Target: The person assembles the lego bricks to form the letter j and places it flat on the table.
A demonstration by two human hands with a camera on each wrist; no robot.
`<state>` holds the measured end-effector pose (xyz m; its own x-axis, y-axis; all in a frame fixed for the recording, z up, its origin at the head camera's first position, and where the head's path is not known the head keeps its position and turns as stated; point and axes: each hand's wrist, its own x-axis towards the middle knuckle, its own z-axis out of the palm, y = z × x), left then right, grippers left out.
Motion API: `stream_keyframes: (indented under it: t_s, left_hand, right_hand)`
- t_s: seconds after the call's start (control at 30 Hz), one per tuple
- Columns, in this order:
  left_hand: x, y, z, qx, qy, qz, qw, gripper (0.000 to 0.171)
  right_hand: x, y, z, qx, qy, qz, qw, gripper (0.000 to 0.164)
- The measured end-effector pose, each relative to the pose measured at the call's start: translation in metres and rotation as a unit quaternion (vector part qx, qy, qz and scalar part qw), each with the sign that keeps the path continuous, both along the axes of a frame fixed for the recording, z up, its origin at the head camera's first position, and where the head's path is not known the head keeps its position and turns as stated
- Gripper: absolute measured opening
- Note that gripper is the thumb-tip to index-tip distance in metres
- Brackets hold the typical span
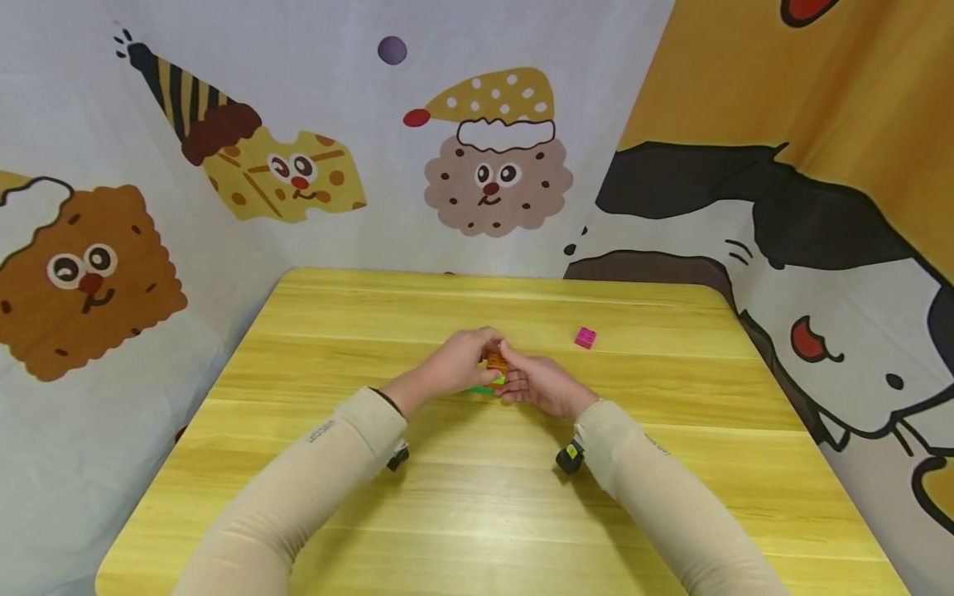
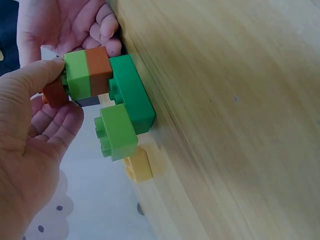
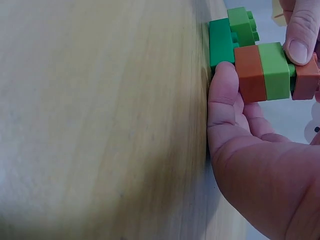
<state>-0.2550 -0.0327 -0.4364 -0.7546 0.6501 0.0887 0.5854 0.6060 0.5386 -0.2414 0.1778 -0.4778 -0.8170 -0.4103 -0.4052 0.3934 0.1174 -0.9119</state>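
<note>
A small stack of toy building bricks (image 1: 497, 361) stands between both hands near the table's middle. It has an orange brick (image 3: 250, 74) low down, a lime brick (image 2: 77, 75) above it and another orange brick (image 3: 305, 82) on top, slightly tilted, with lime studs showing beneath. My left hand (image 1: 464, 362) pinches that top brick, thumb on its near side. My right hand (image 1: 547, 385) curls around the stack's right side, its thumb near the top; the exact contact is partly hidden. Under the stack lies a long dark green brick (image 2: 134, 95), also bearing another lime brick (image 2: 119, 132).
A pink brick (image 1: 585, 338) lies farther back to the right on the wooden table (image 1: 477, 513). Beyond the green brick sits a yellow brick (image 2: 140, 165), hidden in the head view. A cartoon-printed cloth (image 1: 313, 50) hangs behind the table.
</note>
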Motion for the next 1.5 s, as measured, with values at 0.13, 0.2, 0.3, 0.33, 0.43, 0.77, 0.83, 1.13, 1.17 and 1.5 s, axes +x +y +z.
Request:
stream_keyframes:
  t_s: [0.13, 0.2, 0.3, 0.33, 0.43, 0.77, 0.83, 1.13, 1.17, 1.5]
  left_hand:
    - [0.000, -0.001, -0.001, 0.008, -0.025, 0.001, 0.9997, 0.058]
    - [0.000, -0.001, -0.002, 0.007, -0.031, 0.002, 0.9995, 0.057]
    - [0.000, -0.001, -0.003, 0.004, -0.030, 0.005, 0.9995, 0.054]
    - [0.000, -0.001, -0.003, 0.003, -0.027, 0.006, 0.9996, 0.052]
    - [0.000, -0.001, -0.003, 0.002, -0.024, 0.012, 0.9996, 0.048]
    - [0.002, 0.002, -0.005, -0.010, -0.039, 0.030, 0.9987, 0.043]
    - [0.002, 0.001, -0.005, -0.017, -0.039, 0.023, 0.9988, 0.045]
    - [-0.020, -0.037, 0.004, -0.031, -0.041, 0.045, 0.9977, 0.070]
    - [-0.024, -0.042, 0.005, -0.031, -0.037, 0.064, 0.9968, 0.067]
    - [-0.048, -0.054, -0.011, -0.138, 0.015, 0.101, 0.9852, 0.045]
  right_hand:
    - [0.000, -0.001, -0.002, 0.004, 0.000, 0.003, 1.000, 0.063]
    - [-0.001, -0.002, -0.002, 0.009, 0.000, 0.000, 1.000, 0.063]
    - [-0.001, -0.004, -0.002, 0.018, 0.001, -0.006, 1.000, 0.066]
    - [-0.001, -0.005, -0.001, 0.020, 0.001, -0.007, 1.000, 0.067]
    - [-0.002, -0.007, 0.001, 0.028, -0.004, -0.014, 0.999, 0.067]
    - [0.000, -0.006, 0.007, 0.026, -0.011, -0.022, 0.999, 0.056]
    - [0.000, -0.007, 0.006, 0.028, -0.009, -0.021, 0.999, 0.056]
    - [-0.002, -0.011, 0.006, 0.049, -0.003, -0.021, 0.999, 0.063]
    - [-0.002, -0.011, 0.006, 0.050, -0.005, -0.022, 0.998, 0.063]
    - [-0.002, -0.010, 0.007, 0.049, -0.013, -0.019, 0.999, 0.060]
